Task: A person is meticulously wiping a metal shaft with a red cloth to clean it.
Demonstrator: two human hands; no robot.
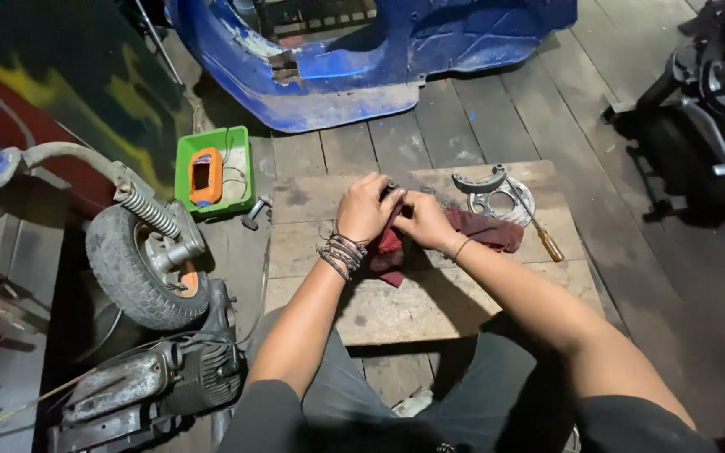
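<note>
Rough plank board (430, 310) (hands (396, 214) in rag (480, 231))

I'm working over a low wooden board (430, 302) on the plank floor (497, 117). On the board: a dark red rag (488, 231), a round metal plate (501, 200) just behind the rag, a screwdriver (539, 231) beside the plate.
</note>
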